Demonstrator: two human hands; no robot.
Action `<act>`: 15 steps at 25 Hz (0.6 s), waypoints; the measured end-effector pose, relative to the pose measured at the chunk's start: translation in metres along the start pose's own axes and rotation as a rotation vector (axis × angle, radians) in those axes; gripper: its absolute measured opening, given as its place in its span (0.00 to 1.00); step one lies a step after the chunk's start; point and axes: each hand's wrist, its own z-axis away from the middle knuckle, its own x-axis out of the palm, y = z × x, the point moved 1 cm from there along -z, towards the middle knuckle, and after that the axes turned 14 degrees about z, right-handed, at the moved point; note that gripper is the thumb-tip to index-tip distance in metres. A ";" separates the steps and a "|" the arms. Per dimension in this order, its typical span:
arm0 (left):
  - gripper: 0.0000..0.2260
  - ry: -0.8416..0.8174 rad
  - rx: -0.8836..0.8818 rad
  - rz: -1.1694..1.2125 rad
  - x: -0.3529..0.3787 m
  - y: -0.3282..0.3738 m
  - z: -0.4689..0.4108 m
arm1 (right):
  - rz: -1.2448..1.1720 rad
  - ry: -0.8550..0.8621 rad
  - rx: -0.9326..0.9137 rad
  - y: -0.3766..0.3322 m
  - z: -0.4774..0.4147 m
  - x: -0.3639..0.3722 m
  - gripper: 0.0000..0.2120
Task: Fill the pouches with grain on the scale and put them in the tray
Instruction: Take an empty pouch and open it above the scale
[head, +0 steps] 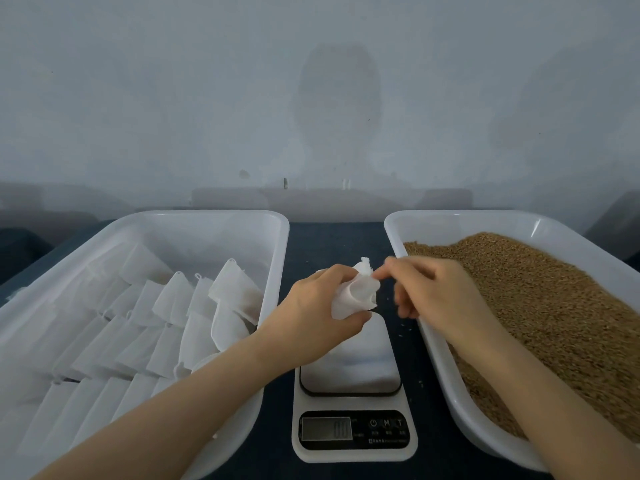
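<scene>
A white mesh pouch is held crumpled above the far end of the scale, its mouth gaping to the right. The white scale sits between 2 white trays. The left tray holds rows of flat white pouches. The right tray holds a heap of brown grain.

scale display unreadable, right tray cropped

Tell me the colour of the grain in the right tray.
Golden brown grain, clearest in the head view.
</scene>
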 end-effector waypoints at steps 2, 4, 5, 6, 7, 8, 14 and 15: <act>0.20 -0.016 -0.043 0.023 -0.001 0.000 -0.001 | 0.283 0.127 0.087 0.016 -0.007 -0.007 0.13; 0.21 -0.031 -0.060 0.031 -0.001 -0.001 0.000 | 0.687 0.060 0.257 0.035 -0.012 -0.010 0.12; 0.21 -0.037 -0.065 0.031 -0.001 -0.001 0.000 | 0.845 -0.038 0.370 0.044 -0.014 -0.010 0.11; 0.21 -0.044 -0.070 0.030 -0.001 -0.001 0.000 | 0.962 -0.150 0.475 0.050 -0.014 -0.010 0.12; 0.21 -0.052 -0.075 0.028 -0.001 -0.001 0.000 | 1.036 -0.250 0.549 0.055 -0.014 -0.010 0.13; 0.21 -0.060 -0.078 0.025 -0.001 -0.001 0.000 | 1.074 -0.313 0.580 0.058 -0.014 -0.010 0.13; 0.22 -0.085 -0.089 0.027 -0.001 -0.002 -0.001 | 0.972 -0.308 0.526 0.061 -0.010 -0.014 0.10; 0.22 -0.091 -0.097 0.025 -0.001 -0.003 -0.001 | 0.933 -0.272 0.502 0.060 -0.009 -0.017 0.10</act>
